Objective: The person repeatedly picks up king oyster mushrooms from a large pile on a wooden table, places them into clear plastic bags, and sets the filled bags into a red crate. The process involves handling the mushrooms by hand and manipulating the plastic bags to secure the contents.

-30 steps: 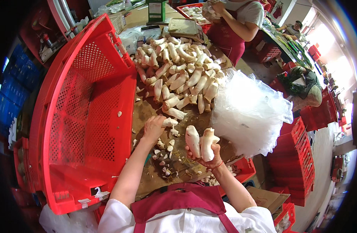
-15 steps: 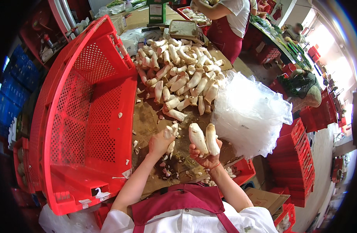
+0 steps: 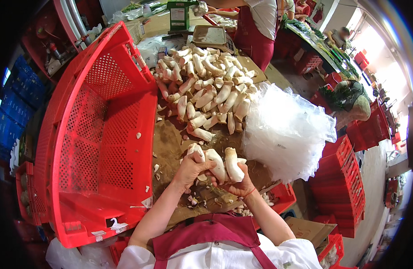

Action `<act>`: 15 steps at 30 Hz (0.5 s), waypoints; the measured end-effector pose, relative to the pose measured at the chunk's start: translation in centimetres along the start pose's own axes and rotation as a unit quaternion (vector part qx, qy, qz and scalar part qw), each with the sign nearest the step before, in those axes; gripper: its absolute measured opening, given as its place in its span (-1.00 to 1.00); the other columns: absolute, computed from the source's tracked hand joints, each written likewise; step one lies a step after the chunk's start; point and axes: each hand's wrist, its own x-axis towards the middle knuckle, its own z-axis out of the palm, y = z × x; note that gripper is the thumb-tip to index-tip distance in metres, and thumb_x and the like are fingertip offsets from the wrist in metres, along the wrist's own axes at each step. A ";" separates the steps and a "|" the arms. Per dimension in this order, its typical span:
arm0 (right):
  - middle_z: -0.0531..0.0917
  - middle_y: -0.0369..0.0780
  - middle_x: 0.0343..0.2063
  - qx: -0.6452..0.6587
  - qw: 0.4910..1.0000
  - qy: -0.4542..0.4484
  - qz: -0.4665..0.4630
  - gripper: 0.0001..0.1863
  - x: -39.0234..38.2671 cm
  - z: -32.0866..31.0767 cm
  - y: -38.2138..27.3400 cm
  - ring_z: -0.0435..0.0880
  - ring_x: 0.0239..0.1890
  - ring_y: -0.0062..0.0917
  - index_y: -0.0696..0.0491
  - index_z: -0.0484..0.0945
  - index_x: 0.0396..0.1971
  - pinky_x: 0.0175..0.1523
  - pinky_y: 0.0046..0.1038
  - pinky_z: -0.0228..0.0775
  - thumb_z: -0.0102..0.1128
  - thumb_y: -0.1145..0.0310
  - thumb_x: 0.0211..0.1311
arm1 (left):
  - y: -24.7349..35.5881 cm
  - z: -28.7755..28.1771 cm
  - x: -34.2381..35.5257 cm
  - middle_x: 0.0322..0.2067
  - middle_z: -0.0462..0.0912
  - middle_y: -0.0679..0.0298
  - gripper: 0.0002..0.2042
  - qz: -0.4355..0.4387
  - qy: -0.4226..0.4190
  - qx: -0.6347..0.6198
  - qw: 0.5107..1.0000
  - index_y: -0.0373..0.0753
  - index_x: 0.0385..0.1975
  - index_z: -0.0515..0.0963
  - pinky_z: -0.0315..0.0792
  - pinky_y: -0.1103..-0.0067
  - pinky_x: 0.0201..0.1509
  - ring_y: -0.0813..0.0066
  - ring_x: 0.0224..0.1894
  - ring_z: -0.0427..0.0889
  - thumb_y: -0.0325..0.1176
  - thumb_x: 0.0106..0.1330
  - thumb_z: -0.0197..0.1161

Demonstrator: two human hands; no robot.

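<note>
My left hand (image 3: 186,174) is closed around a pale king oyster mushroom (image 3: 195,151). Its thumb reaches across to a second king oyster mushroom (image 3: 216,164), which stands between my two hands. My right hand (image 3: 243,185) grips that mushroom from below, together with a thick, curved one (image 3: 233,167). The tip of another pale piece shows behind the curved one. Just beyond my hands lies a large heap of king oyster mushrooms (image 3: 206,92) on a brown cardboard surface (image 3: 168,139). Small trimmed scraps (image 3: 193,200) are scattered beneath my hands.
A big red perforated crate (image 3: 121,139) lies tilted at the left. Clear plastic bags (image 3: 289,134) are stacked at the right. Behind the heap are a scale tray (image 3: 209,35) and a green device (image 3: 178,17). A co-worker in a maroon apron (image 3: 255,36) stands beyond; red crates (image 3: 338,188) rise at right.
My hands have come together: the right one moved left with its mushrooms, and my left thumb now reaches the nearer one. The co-worker's arm at the back has shifted.
</note>
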 end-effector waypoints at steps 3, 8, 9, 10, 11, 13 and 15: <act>0.37 0.06 0.17 -0.071 0.985 0.145 -0.053 -0.30 -0.2 0.2 -0.4 0.47 0.11 -0.13 0.18 0.19 0.22 0.31 -0.09 0.24 0.12 0.06 0.22 | 0.0 -1.4 -0.3 -0.43 0.64 0.32 -0.81 0.134 0.089 0.078 0.984 -0.32 -0.31 0.56 0.45 0.71 -0.43 0.71 -0.47 0.55 -0.49 0.10 0.42; 0.47 0.00 0.07 -0.110 0.977 0.182 0.008 -0.44 3.0 -0.9 -3.5 0.50 0.10 -0.21 0.21 0.22 0.19 0.15 -0.26 0.42 0.01 0.20 0.30 | 1.6 -1.8 -1.9 -0.43 0.65 0.33 -0.82 0.175 0.131 0.071 0.973 -0.34 -0.30 0.59 0.43 0.70 -0.42 0.68 -0.44 0.57 -0.54 0.10 0.38; 0.49 -0.01 0.05 -0.118 0.978 0.166 0.036 -0.48 4.0 -1.4 -4.5 0.52 0.07 -0.22 0.24 0.21 0.18 0.14 -0.29 0.44 -0.02 0.25 0.32 | 1.3 -2.4 -1.8 -0.39 0.66 0.30 -0.79 0.180 0.128 0.083 0.972 -0.38 -0.24 0.58 0.44 0.69 -0.40 0.67 -0.42 0.58 -0.57 0.11 0.35; 0.50 0.01 0.03 -0.131 0.968 0.214 0.007 -0.52 5.3 0.5 -5.1 0.55 0.02 -0.24 0.28 0.21 0.16 0.11 -0.33 0.47 -0.08 0.31 0.35 | 0.9 -3.0 -1.5 -0.40 0.66 0.29 -0.81 0.184 0.149 0.095 0.967 -0.40 -0.26 0.59 0.46 0.68 -0.39 0.62 -0.42 0.60 -0.59 0.11 0.33; 0.51 0.00 0.01 -0.130 0.971 0.198 -0.005 -0.55 7.0 0.3 -5.8 0.55 0.02 -0.26 0.27 0.23 0.14 0.12 -0.31 0.47 -0.09 0.31 0.36 | 0.5 -3.2 -1.5 -0.40 0.66 0.29 -0.80 0.188 0.151 0.059 0.969 -0.40 -0.25 0.59 0.47 0.65 -0.35 0.58 -0.41 0.61 -0.60 0.10 0.32; 0.52 -0.01 -0.04 -0.155 0.963 0.216 -0.041 -0.57 10.9 2.0 -7.8 0.55 0.01 -0.27 0.27 0.23 0.11 0.15 -0.27 0.47 -0.07 0.33 0.36 | -0.3 -3.8 -1.7 -0.46 0.66 0.34 -0.86 0.197 0.195 0.075 0.958 -0.37 -0.36 0.63 0.42 0.68 -0.40 0.67 -0.48 0.56 -0.55 0.07 0.38; 0.49 -0.10 -0.07 -0.125 0.965 0.205 -0.104 -0.61 15.0 2.8 -10.9 0.59 -0.07 -0.28 0.19 0.26 0.08 0.15 -0.22 0.47 0.02 0.33 0.34 | -1.2 -4.5 -1.8 -0.41 0.68 0.31 -0.85 0.194 0.182 0.051 0.963 -0.38 -0.33 0.63 0.46 0.64 -0.33 0.62 -0.40 0.61 -0.57 0.09 0.36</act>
